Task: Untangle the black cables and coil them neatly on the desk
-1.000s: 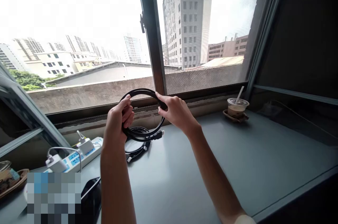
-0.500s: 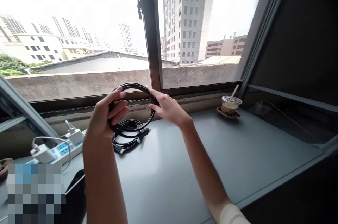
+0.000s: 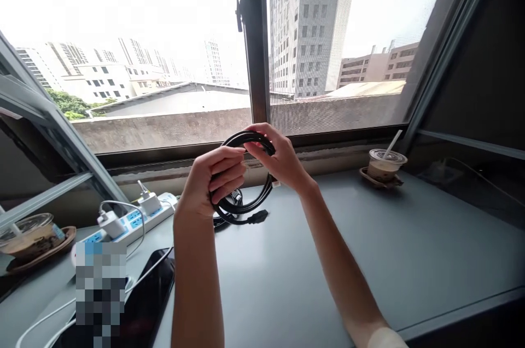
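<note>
I hold a coiled black cable [image 3: 250,207] upright above a grey counter [image 3: 328,260] by the window. My left hand [image 3: 213,181] is wrapped round the coil's left side. My right hand [image 3: 276,159] pinches the top of the loop, close to the left hand. The cable's black plug end [image 3: 258,218] hangs at the bottom of the coil, just over the counter. Part of the cable lies behind my left hand and is hidden.
A white power strip [image 3: 131,219] with chargers plugged in lies at the left. A dark phone [image 3: 147,293] lies near the front left. Iced drinks on saucers stand at the far left [image 3: 28,233] and at the right by the window [image 3: 383,164].
My hands have come closer together at the top of the coil, and more of the cable has been gathered off the counter into the loop. The view has shifted.
</note>
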Available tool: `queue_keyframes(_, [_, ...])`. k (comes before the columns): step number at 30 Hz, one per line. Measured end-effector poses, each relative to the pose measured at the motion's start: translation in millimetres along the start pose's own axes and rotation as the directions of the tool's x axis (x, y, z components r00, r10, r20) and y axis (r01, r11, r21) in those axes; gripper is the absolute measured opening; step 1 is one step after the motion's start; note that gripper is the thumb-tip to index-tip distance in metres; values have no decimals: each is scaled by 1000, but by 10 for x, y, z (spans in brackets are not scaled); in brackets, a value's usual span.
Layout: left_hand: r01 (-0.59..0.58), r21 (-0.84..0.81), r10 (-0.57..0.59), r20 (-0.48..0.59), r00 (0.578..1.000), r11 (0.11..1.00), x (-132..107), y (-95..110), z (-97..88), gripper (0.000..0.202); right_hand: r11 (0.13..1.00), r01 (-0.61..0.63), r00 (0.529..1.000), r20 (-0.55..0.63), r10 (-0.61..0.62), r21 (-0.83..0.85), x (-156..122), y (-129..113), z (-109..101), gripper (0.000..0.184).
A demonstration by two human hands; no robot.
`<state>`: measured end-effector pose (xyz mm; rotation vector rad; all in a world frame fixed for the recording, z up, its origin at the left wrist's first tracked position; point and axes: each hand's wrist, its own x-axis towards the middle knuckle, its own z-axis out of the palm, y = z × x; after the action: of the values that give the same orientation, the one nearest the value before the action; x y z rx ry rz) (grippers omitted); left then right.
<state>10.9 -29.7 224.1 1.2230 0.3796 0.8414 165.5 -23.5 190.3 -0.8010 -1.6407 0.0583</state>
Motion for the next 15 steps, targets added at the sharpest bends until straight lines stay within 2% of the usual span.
queue_keyframes(4, [52,-108,-40,116,992,993,168,-74,-178,43,987,-91,988,138,72,134,-10,53,-235,36])
queue_keyframes(7, [102,-247,-58,180,982,964,351,-204,-262,40,971,-159,982,134,136,177,-20,219,-292,36])
queue_keyframes(9, [111,-311,-62,163,985,944,481,-319,-291,37,959,-216,975,102,200,182,-31,409,-271,38])
queue_keyframes(11, [106,-301,-84,84,993,948,610,-457,-320,33,933,-328,944,74,320,147,-58,649,-221,40])
queue_keyframes(13, [97,-179,-115,-93,989,979,732,-619,-370,25,868,-492,870,5,492,67,-112,914,-157,40])
queue_keyframes(15, [114,83,-76,-364,928,990,837,-797,-449,12,825,-564,824,-44,565,17,-194,1173,-90,40])
